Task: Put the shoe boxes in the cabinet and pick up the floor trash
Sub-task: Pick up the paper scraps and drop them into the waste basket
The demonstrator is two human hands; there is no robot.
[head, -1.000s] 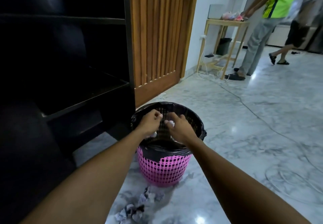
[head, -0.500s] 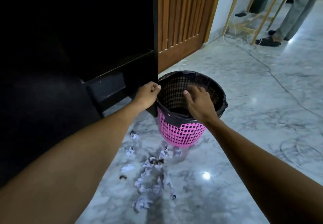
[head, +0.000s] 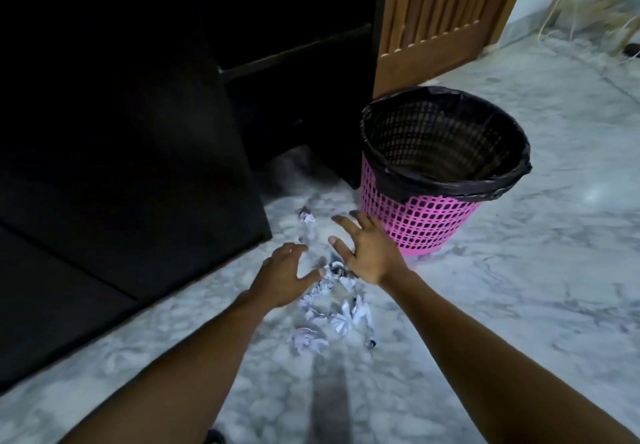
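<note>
Both grips empty — L hand | R hand | paper scraps btwn/below

both hands have left the pink bin rim: the left hand and right hand now hover spread-fingered over the crumpled paper scraps at the bin's 7 o'clock.
</note>
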